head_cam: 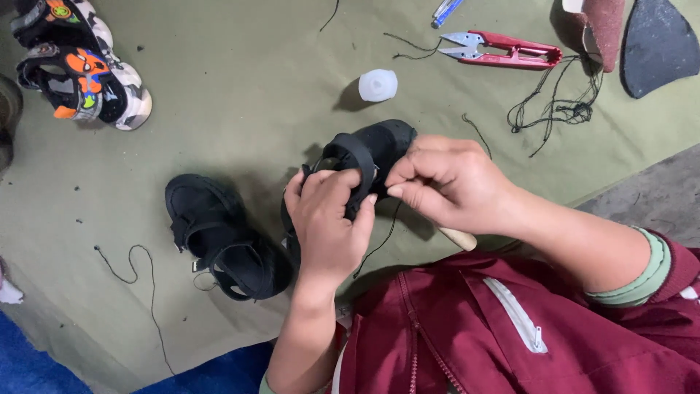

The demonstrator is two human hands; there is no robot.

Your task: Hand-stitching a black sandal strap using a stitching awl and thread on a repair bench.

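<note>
The left hand has its grip pinching the strap of a black sandal held above the olive cloth; the right hand has its grip pressed together on a black thread beside that sandal; left of it lies a second black sandal; beyond it, a white cap and red snips.

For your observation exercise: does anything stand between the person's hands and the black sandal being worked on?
Nothing visible does. The left hand and right hand both grip the black sandal directly at its strap. The second sandal lies apart on the green cloth, to one side.
</note>
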